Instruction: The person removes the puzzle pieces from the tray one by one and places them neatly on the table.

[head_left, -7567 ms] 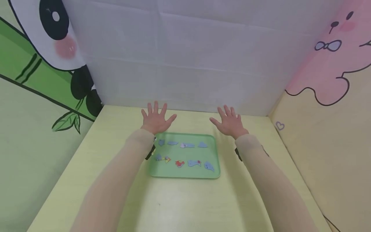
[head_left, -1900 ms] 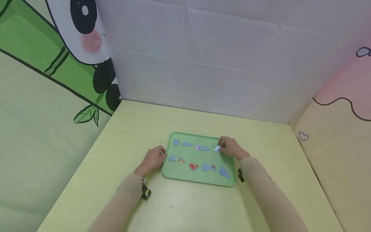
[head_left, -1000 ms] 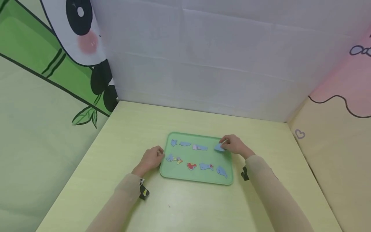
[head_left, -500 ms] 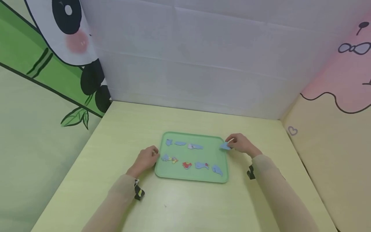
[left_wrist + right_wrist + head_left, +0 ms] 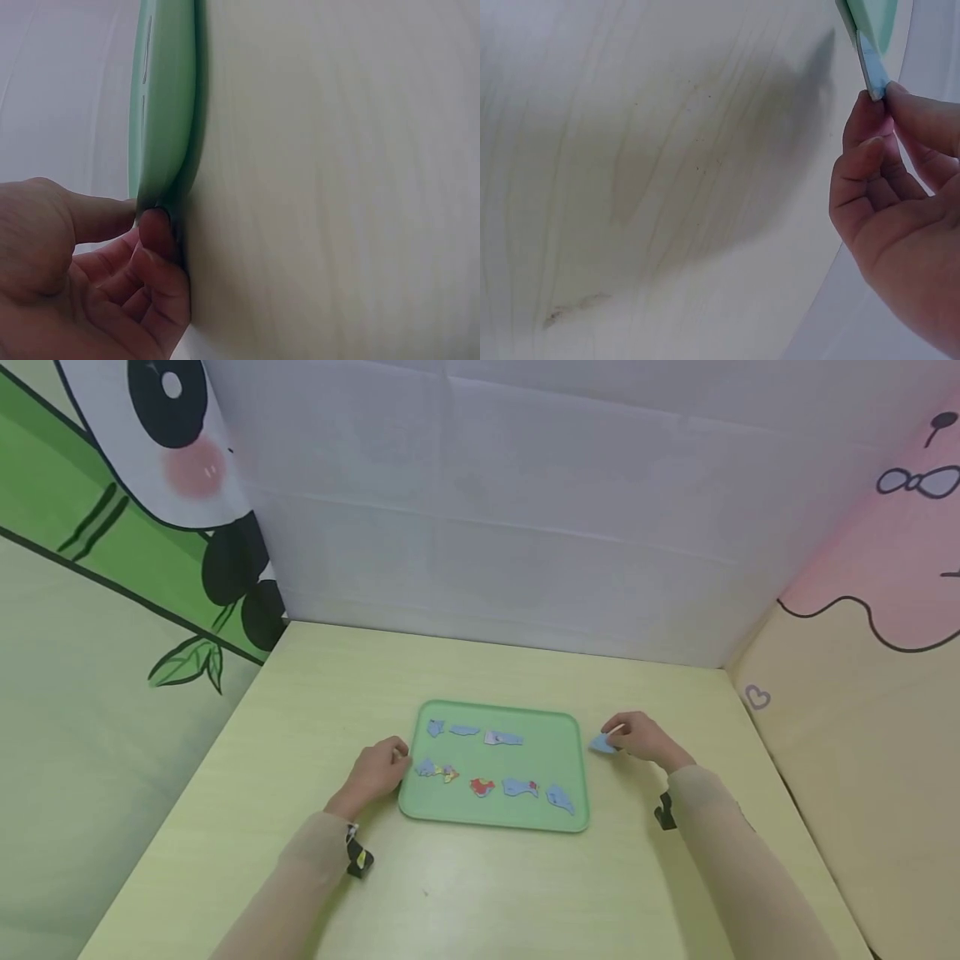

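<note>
In the head view, a green tray (image 5: 532, 762) bears several flat, irregular puzzle pieces in two rows, mostly blue. My left hand (image 5: 375, 770) is at the tray's left edge; in the left wrist view, its thumb and curled fingers pinch the tray's rim (image 5: 161, 161). Just off the tray's right side, my right hand (image 5: 641, 737) holds a blue puzzle piece (image 5: 601, 744) above the table. Thumb and index finger pinch that thin piece (image 5: 871, 69) by one end in the right wrist view, the other fingers curled.
The pale wooden table (image 5: 480, 893) surrounds the tray. A white cloth wall (image 5: 480, 527) rises along the back. Printed panels stand on both sides, with a green bamboo stem (image 5: 45, 510) at left and a pink figure (image 5: 892, 577) at right.
My right hand has taken the blue puzzle piece from the back row's right end and carried it right, past the tray's rim. The left hand, earlier spread open, now holds the tray's left edge.
</note>
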